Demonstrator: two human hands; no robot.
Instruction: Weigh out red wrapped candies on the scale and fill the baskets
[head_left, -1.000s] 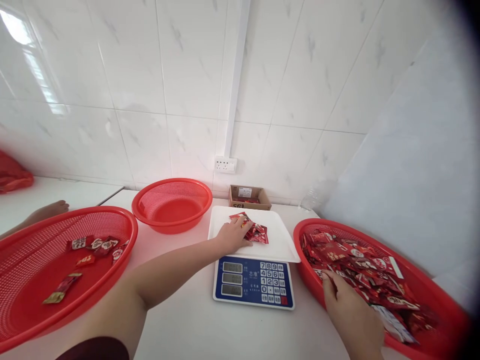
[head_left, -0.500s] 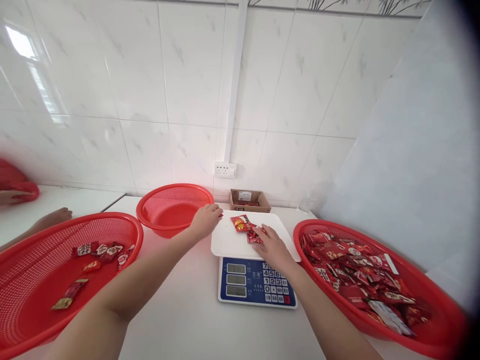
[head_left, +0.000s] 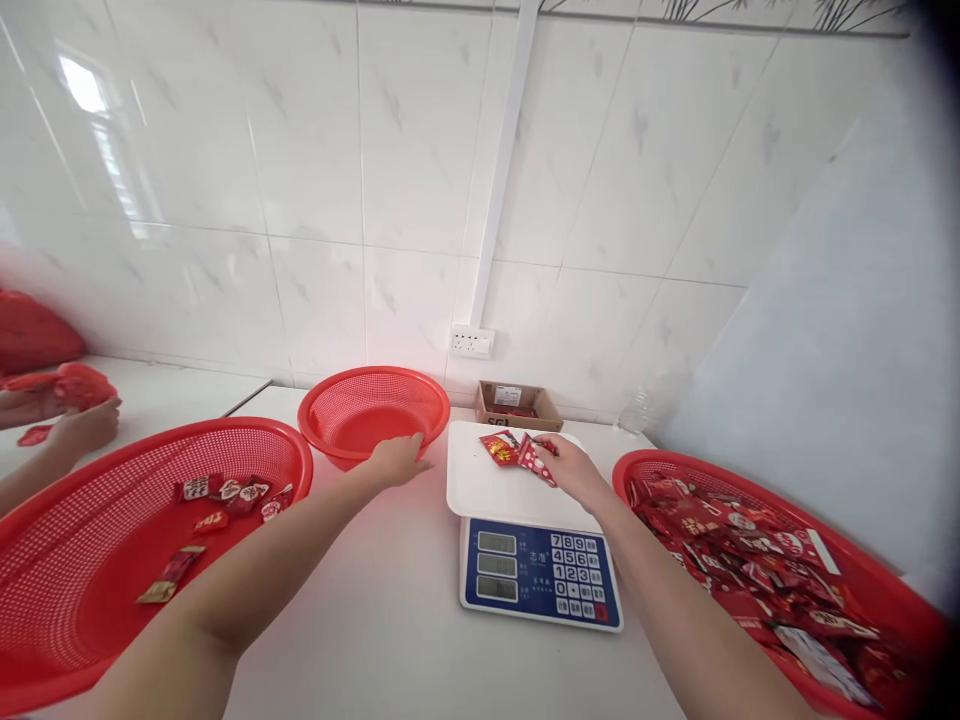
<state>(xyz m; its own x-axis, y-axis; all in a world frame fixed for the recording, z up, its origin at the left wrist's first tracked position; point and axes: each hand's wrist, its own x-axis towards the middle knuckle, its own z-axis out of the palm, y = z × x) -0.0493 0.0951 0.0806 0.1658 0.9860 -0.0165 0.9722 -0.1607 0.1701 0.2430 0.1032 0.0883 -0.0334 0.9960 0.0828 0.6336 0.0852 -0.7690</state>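
My right hand (head_left: 566, 468) pinches a red packet with white dots (head_left: 536, 459) over the white pan (head_left: 480, 495) of a digital scale (head_left: 541, 575). Beside it on the pan lies another red packet (head_left: 499, 447) with a yellow print. My left hand (head_left: 397, 461) is at the near right rim of a red perforated basket (head_left: 367, 385) at the back. Its fingers are curled down, and whatever they may hold is hidden from me.
At right, a large red basket (head_left: 637, 462) is heaped with wrapped snacks. Several packets lie in the left red basket (head_left: 97, 600). A cardboard box (head_left: 519, 404) and a clear plastic container (head_left: 637, 410) stand by the wall. Another person's hands (head_left: 86, 428) handle red bags at far left.
My left hand has moved left from the pan's edge to the back basket. My right hand has closed on the dotted packet and tilted it up. The view has shifted left.
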